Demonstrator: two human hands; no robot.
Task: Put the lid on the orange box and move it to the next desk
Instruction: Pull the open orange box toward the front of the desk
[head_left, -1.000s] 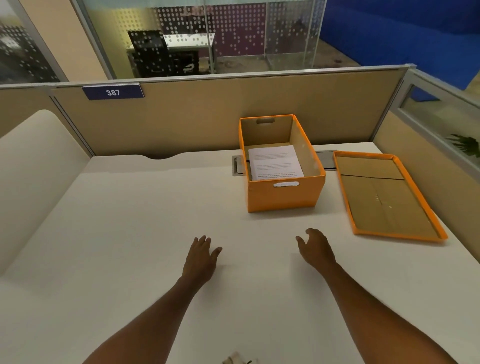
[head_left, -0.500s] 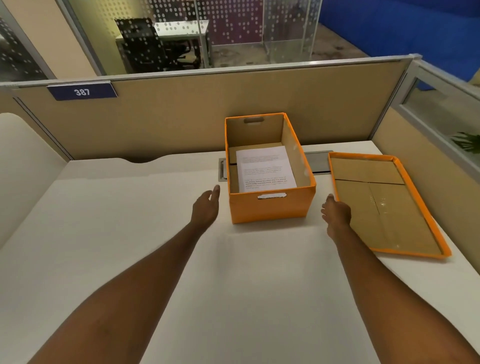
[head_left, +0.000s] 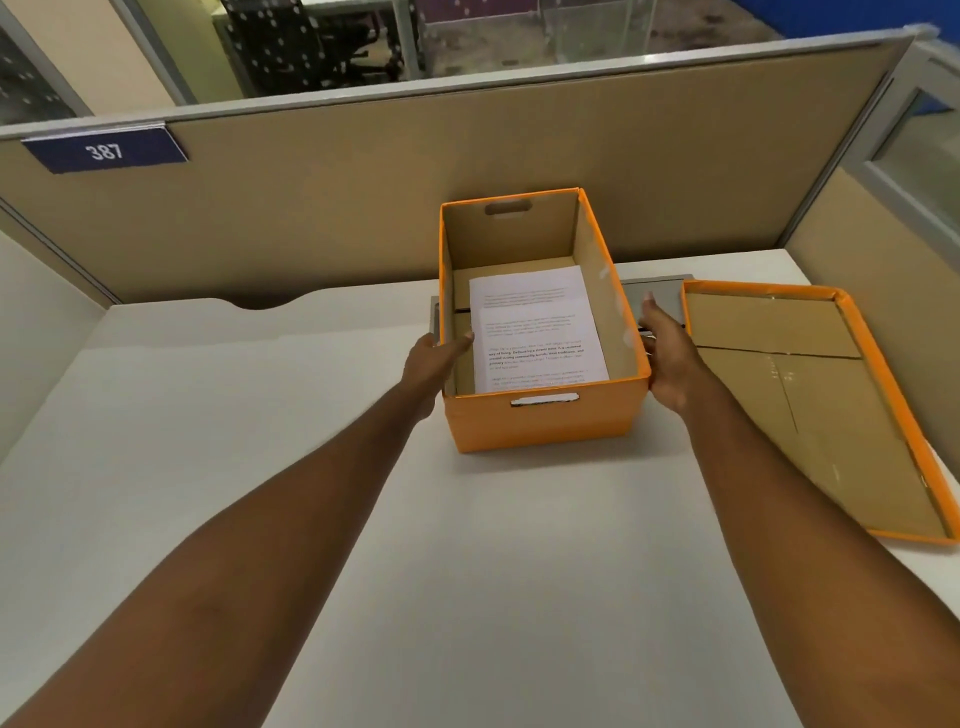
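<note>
Two bare hands flank an open orange box w/ printed paper inside, on a white desk. Left hand grips its left wall, thumb over rim. Right hand lies open against right wall. Lid lies upside down at right.

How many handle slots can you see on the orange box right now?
2. One slot is cut in the far end wall of the orange box; the other slot is in the near end wall, facing the camera. The long side walls' outer faces are hidden.
</note>
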